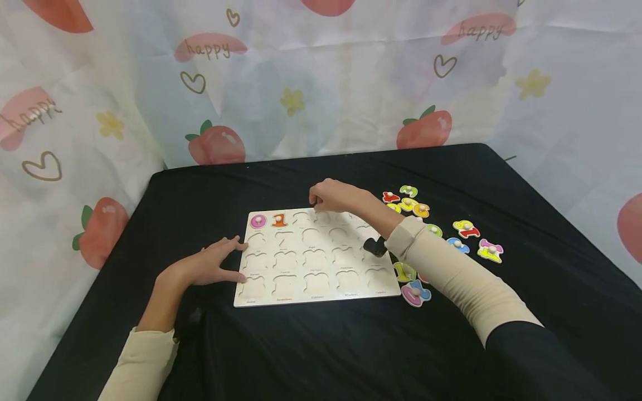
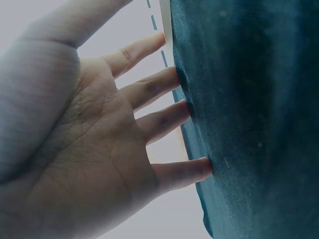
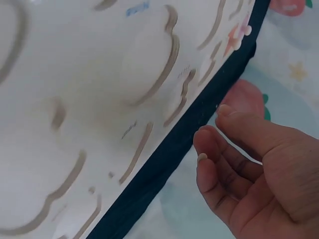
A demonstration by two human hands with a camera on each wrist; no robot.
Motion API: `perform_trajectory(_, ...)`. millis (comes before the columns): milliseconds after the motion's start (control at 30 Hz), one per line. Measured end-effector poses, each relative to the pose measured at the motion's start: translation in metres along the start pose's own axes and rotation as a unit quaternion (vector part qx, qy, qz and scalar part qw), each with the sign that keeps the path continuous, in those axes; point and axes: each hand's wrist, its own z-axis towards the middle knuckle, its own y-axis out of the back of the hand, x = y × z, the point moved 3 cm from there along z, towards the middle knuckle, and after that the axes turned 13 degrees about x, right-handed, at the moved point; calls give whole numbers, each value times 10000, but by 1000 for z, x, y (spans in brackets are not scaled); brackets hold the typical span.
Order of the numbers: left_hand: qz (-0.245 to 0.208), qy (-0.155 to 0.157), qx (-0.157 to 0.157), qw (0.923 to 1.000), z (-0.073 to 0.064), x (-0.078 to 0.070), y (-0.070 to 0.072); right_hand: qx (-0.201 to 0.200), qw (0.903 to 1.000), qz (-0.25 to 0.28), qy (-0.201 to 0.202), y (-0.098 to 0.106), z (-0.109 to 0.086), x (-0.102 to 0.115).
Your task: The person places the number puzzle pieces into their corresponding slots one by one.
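A pale wooden number-puzzle board (image 1: 296,273) with shaped recesses lies on the black cloth. A pink zero piece (image 1: 258,221) and an orange one piece (image 1: 279,220) sit in its top row. My left hand (image 1: 215,262) is spread at the board's left edge, thumb and a fingertip right at the rim; its palm (image 2: 104,144) fills the left wrist view. Over the board's far edge reaches my right hand (image 1: 336,196). Its fingers (image 3: 207,142) are loosely curled, the thumb close to the index finger, and no piece shows between them.
Several knobbed number pieces lie right of the board, among them a green three (image 1: 408,191), a pink-and-yellow piece (image 1: 490,250) and a purple-and-blue piece (image 1: 415,293). My right sleeve (image 1: 451,273) crosses above some. A printed curtain (image 1: 321,83) stands behind the table.
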Motion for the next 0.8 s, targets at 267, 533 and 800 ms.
perform_trajectory(267, -117, -100, 27, 9999, 0, 0, 0, -111, 9994, 211, -252, -6, -26, -24)
perform_trajectory(533, -33, -47, 52, 10000, -1, -3, -1, -300, 9979, 426, -386, -9, -54, -48)
perform_trajectory(800, -64, -5, 67, 10000, -1, -4, -1, -383, 9936, 723, -782, -17, -76, -67)
